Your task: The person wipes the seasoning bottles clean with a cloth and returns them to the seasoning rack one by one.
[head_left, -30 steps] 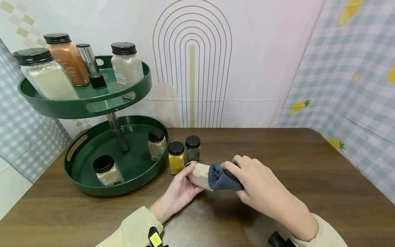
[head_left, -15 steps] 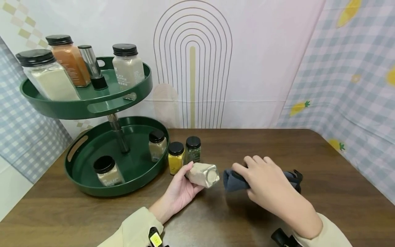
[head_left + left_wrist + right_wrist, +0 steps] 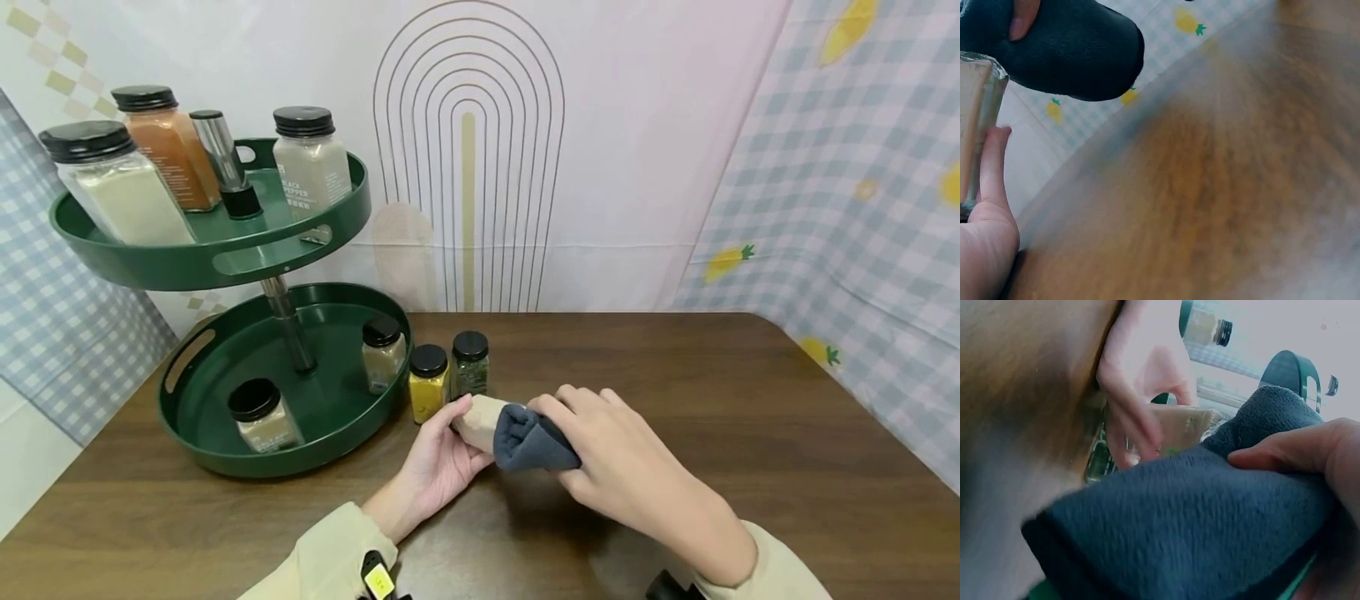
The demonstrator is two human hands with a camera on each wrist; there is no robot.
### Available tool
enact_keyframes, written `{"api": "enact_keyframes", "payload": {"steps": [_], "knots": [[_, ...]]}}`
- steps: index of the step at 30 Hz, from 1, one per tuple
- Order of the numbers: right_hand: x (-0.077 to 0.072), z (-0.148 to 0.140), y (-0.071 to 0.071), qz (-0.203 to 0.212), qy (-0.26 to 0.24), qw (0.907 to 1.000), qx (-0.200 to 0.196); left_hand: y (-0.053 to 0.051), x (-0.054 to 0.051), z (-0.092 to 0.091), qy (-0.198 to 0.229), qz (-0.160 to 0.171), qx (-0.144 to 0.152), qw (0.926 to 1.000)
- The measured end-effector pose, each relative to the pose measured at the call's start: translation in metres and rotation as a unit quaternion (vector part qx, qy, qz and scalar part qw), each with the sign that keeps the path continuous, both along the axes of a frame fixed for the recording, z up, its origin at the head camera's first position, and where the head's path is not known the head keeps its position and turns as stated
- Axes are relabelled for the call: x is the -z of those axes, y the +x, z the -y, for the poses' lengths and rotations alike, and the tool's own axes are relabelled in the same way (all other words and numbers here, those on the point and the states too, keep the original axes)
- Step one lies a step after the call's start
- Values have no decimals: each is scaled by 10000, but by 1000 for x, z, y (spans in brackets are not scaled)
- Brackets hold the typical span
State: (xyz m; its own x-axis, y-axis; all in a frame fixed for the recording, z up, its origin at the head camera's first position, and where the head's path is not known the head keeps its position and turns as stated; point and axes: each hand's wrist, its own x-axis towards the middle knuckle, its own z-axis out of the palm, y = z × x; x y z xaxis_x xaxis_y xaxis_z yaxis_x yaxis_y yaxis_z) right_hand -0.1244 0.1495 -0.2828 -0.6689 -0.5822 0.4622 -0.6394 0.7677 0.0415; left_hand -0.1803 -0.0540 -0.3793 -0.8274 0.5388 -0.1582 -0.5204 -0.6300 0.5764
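Note:
The left hand [image 3: 438,467] holds a glass jar of pale powder [image 3: 480,422] tilted on its side, its lid end hidden by the fingers. A folded dark blue-grey cloth [image 3: 528,440] covers the jar's base end, gripped by the right hand [image 3: 622,467]. In the right wrist view the thumb presses on the cloth [image 3: 1197,512], beside the jar [image 3: 1179,428] and the left hand's fingers [image 3: 1129,419]. The left wrist view shows the cloth [image 3: 1072,50] at the end of the jar [image 3: 975,125].
At the left stands a green two-tier tray [image 3: 292,467], with several jars and a silver-and-black cylinder [image 3: 225,167]. A yellow jar [image 3: 429,387] and a green-flecked jar [image 3: 470,364] stand beside it on the wooden table [image 3: 712,400], just behind the left hand.
Half a second ago the right hand and cloth were apart from the jar, to its right; they have moved left and the cloth covers the jar's base again. The left hand has barely moved.

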Motion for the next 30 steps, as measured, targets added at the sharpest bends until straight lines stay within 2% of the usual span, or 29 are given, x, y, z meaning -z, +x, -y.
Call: {"api": "enact_keyframes", "payload": {"steps": [9, 12, 15, 18, 22, 25, 27, 30], "knots": [[-6, -4, 0, -301, -161, 9993, 152, 3, 1, 2, -619, -361, 670, 9952], [-8, -4, 0, -253, -160, 9994, 165, 3, 1, 2, -753, -443, 779, 9931], [-9, -4, 1, -91, -66, 9997, 221, 3, 1, 2, -865, -491, 723, 9924], [-9, -6, 1, 119, 118, 9993, 340, 4, 0, 2, -877, -425, 545, 9937], [-9, -13, -2, 430, 686, 9946, 652, 4, 1, 3, -652, -240, 326, 9970], [-10, -19, -5, 589, 1022, 9880, 997, 4, 2, 3, -413, -162, 316, 9985], [-12, -22, -5, 549, 982, 9861, 1222, 3, 2, 3, -284, -142, 344, 9989], [-17, -25, -4, 212, 399, 9904, 1307, 2, 2, 2, -208, -181, 333, 9991]]}}
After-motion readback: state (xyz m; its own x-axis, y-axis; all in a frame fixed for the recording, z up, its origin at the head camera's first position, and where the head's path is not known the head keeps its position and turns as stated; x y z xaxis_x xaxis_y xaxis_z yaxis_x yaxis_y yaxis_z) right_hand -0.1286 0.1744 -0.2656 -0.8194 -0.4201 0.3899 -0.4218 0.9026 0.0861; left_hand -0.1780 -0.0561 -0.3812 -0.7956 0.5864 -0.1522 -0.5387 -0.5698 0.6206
